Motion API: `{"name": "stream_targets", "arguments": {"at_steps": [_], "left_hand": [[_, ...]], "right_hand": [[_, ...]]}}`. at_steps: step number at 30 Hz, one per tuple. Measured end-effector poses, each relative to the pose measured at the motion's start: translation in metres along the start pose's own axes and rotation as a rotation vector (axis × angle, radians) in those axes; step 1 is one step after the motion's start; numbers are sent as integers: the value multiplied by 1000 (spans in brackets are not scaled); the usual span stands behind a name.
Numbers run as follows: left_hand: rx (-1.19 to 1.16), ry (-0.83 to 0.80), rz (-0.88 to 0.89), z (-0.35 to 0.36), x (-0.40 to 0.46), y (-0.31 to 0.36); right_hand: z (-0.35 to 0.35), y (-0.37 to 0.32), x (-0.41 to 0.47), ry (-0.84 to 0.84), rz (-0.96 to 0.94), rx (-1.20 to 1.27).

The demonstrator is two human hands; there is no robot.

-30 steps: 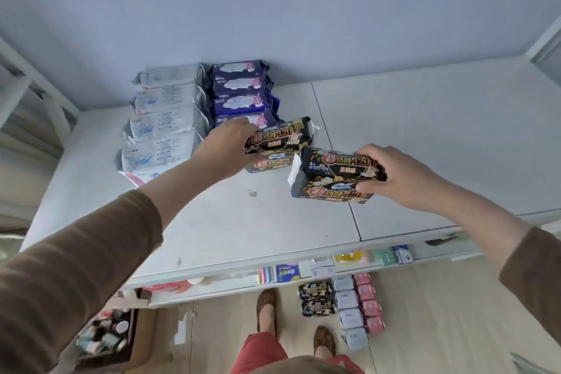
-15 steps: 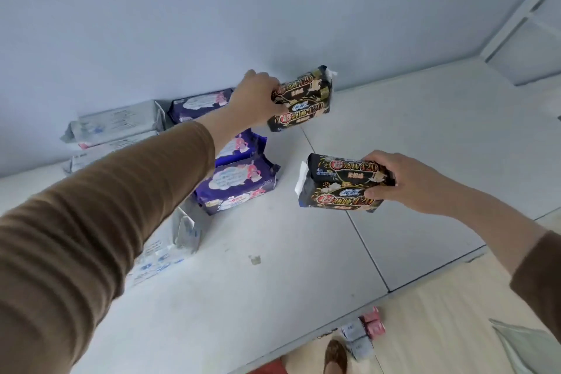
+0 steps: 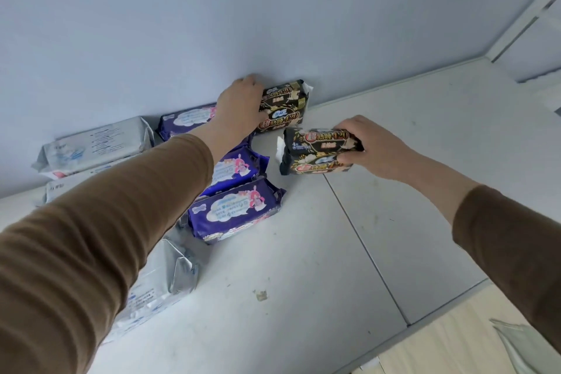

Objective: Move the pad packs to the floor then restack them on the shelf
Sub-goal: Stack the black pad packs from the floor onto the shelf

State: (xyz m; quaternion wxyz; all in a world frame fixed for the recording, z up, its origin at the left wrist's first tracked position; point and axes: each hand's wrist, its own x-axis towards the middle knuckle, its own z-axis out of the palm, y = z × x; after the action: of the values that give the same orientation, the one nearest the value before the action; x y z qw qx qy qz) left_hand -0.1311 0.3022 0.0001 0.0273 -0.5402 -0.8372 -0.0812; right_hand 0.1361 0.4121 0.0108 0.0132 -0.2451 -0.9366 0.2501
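My left hand (image 3: 239, 106) grips a black pad pack (image 3: 283, 106) and holds it against the back wall, at the far end of the row of purple packs (image 3: 233, 209). A second black pad pack (image 3: 315, 150) is held by my right hand (image 3: 373, 147) just in front of the first one, low over the white shelf (image 3: 394, 222). Silver-white packs (image 3: 97, 143) form a row left of the purple ones, partly hidden by my left arm.
The blue-grey wall (image 3: 212, 24) closes the shelf at the back. A seam (image 3: 364, 252) runs across the shelf surface right of the packs. The shelf's front edge (image 3: 449, 304) is at lower right, with wooden floor (image 3: 455, 349) beyond it. A small scrap (image 3: 261, 294) lies on the shelf.
My left hand has carried its black pack back to the wall behind the purple row. My right hand has brought its pack forward and left, close behind the first.
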Motion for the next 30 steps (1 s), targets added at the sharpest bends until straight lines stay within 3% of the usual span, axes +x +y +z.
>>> {"name": "stream_targets", "arguments": {"at_steps": [11, 15, 19, 24, 30], "left_hand": [[-145, 115, -53, -40, -47, -39], [-128, 90, -71, -45, -66, -34], [-137, 77, -86, -46, -84, -19], [-126, 84, -121, -49, -114, 13], [-102, 75, -202, -53, -173, 79]], "right_hand": [[23, -7, 92, -53, -83, -83], [32, -12, 95, 89, -37, -123], [37, -23, 83, 242, -2, -183], [31, -34, 44, 302, -101, -246], [20, -26, -48, 208, -213, -195]]}}
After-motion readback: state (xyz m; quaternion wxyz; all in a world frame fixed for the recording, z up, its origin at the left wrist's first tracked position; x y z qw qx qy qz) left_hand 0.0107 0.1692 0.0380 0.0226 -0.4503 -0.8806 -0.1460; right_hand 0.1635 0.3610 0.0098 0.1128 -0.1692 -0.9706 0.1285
